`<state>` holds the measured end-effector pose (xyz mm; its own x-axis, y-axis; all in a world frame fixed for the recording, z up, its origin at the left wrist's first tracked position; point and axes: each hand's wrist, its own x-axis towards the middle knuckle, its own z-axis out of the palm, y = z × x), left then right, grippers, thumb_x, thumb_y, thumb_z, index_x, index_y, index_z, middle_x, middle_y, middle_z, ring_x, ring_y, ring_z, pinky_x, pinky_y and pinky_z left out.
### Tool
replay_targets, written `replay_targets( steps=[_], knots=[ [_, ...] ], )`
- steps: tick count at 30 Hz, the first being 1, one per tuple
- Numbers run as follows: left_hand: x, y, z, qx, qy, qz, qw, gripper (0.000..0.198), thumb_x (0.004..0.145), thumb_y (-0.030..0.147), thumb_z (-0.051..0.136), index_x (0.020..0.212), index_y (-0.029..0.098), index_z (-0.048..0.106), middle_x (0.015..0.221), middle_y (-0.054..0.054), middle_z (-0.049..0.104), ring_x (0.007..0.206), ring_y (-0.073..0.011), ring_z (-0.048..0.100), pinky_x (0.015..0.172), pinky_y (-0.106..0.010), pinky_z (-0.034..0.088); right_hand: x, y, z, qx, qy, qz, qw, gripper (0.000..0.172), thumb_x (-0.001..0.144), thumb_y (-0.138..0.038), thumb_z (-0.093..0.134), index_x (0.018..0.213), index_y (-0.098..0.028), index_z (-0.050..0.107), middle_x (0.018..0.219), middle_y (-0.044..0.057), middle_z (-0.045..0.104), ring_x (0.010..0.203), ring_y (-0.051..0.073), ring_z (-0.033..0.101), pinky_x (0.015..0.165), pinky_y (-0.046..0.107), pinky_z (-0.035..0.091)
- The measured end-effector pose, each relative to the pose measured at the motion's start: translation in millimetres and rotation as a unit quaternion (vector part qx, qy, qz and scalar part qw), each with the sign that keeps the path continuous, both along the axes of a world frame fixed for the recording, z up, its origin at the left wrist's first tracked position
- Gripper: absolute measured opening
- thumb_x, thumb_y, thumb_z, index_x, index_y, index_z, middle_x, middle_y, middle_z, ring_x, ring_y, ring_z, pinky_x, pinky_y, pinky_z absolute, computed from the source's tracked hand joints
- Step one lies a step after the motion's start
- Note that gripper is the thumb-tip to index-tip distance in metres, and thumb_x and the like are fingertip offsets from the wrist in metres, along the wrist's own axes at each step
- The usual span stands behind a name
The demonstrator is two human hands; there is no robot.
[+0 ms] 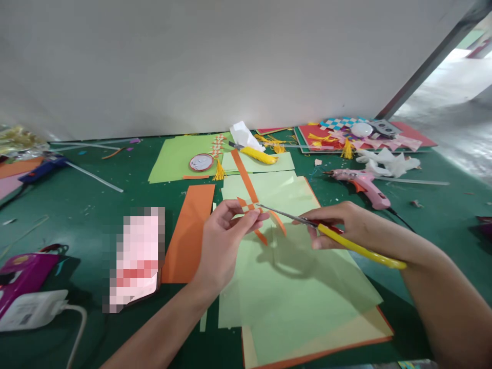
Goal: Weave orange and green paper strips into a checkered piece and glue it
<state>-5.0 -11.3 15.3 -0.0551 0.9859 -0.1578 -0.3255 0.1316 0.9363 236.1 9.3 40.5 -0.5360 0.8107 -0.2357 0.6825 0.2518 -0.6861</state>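
My left hand point(230, 233) pinches a small woven piece of orange and pale paper strips point(246, 179). One long orange strip sticks up from it, and shorter ends hang below. My right hand point(338, 220) grips a pair of scissors with yellow handles point(361, 252). Their metal blades reach left, and the tips are at the woven piece beside my left fingertips. I cannot tell whether the blades touch the paper. Underneath both hands lie pale green paper sheets point(307, 287), stacked over orange sheets.
An orange paper strip point(188, 236) and a blurred phone point(138, 251) lie left. A yellow box cutter point(259, 155) and a round tin-like disc with a tassel point(201, 162) are behind. At right rests a pink glue gun point(363, 185); a blue glue gun point(46, 168) lies far left.
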Motion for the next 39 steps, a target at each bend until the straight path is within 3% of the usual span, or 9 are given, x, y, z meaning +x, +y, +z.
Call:
replay_targets(
  steps=[8,13,18,23,35,39],
  knots=[
    [4.6,-3.0,-0.4,-0.006,0.013,-0.017,1.0,0.023,0.075,0.025,0.077,0.083,0.018,0.056,0.077,0.004,0.065,0.078,-0.0149,0.073,0.07,-0.018,0.058,-11.2,-4.2,0.5,0.001,0.008,0.011,1.0,0.034,0.08,-0.053,0.062,0.086,-0.019,0.067,0.07,-0.002,0.06,0.063,0.013,0.048,0.056,0.024,0.033],
    [6.2,-4.4,0.5,-0.014,0.007,-0.001,1.0,0.025,0.074,0.023,0.077,0.081,0.018,0.053,0.076,0.004,0.065,0.076,-0.0155,0.073,0.069,-0.02,0.058,-12.6,-4.2,-2.0,-0.014,0.005,0.015,1.0,0.04,0.08,-0.057,0.061,0.096,-0.021,0.068,0.071,-0.002,0.059,0.063,0.013,0.047,0.055,0.024,0.033],
    [5.4,-3.5,0.0,-0.01,0.0,-0.018,1.0,0.026,0.075,0.023,0.076,0.078,0.018,0.051,0.076,0.003,0.065,0.076,-0.0147,0.073,0.069,-0.019,0.057,-12.7,-4.2,-1.4,-0.008,0.012,0.018,1.0,0.037,0.082,-0.056,0.059,0.086,-0.02,0.066,0.072,-0.001,0.06,0.064,0.013,0.049,0.055,0.024,0.032],
    [5.0,-3.2,-0.2,-0.012,0.003,-0.017,1.0,0.025,0.075,0.023,0.076,0.079,0.018,0.052,0.075,0.004,0.065,0.074,-0.0138,0.073,0.067,-0.018,0.057,-11.7,-3.6,-3.2,-0.005,0.014,0.016,1.0,0.04,0.081,-0.056,0.06,0.093,-0.02,0.069,0.071,-0.001,0.06,0.063,0.013,0.048,0.054,0.024,0.032],
    [6.4,-4.1,2.4,-0.013,0.006,-0.013,1.0,0.025,0.075,0.023,0.076,0.079,0.018,0.052,0.075,0.004,0.063,0.075,-0.0147,0.073,0.069,-0.02,0.058,-11.0,-1.8,-5.1,-0.008,0.017,0.018,1.0,0.039,0.08,-0.057,0.061,0.084,-0.019,0.066,0.068,-0.001,0.056,0.061,0.012,0.043,0.053,0.023,0.031],
    [6.2,-3.0,0.8,-0.016,0.007,-0.008,1.0,0.026,0.073,0.024,0.077,0.079,0.018,0.053,0.074,0.004,0.064,0.074,-0.0155,0.073,0.068,-0.021,0.058,-11.5,-1.8,-5.6,-0.004,0.01,0.014,1.0,0.039,0.079,-0.057,0.061,0.09,-0.02,0.069,0.067,-0.002,0.053,0.061,0.012,0.04,0.053,0.023,0.03]
  ],
)
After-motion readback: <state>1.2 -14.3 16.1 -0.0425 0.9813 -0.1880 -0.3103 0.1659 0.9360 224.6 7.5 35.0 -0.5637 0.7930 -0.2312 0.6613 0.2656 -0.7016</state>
